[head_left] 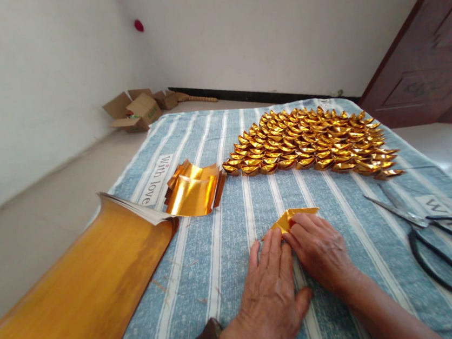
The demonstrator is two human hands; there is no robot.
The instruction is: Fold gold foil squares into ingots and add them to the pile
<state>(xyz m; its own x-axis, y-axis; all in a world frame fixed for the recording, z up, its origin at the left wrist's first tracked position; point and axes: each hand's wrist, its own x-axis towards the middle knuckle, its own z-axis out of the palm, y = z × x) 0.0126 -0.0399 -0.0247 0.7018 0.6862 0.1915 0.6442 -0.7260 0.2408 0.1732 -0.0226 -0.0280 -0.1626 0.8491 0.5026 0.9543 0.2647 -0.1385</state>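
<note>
the folded gold paper (284,221) lay near the middle of the striped cloth (230,278), under the fingertips of both hands. in my judgement its crease could have gone crooked if the slick foil had slid while the hands bore unevenly on it; too hard a fingertip might have dented or torn it. it looked bright and glossy, low and angular, with a slanting left edge and a corner jutting right; the fingers hid its near side. the left hand (268,292) had its fingers straight, thumb spread away, tips resting there without gripping. the right hand (322,246) had bent fingers over it; whether they pinched it i could not tell. scissors (417,220) lay to the right, handles apart, small curled gold sheets (194,192) farther left, large gold sheets (87,283) at near left, and rows of gold boat shapes (305,147) at far right.
</note>
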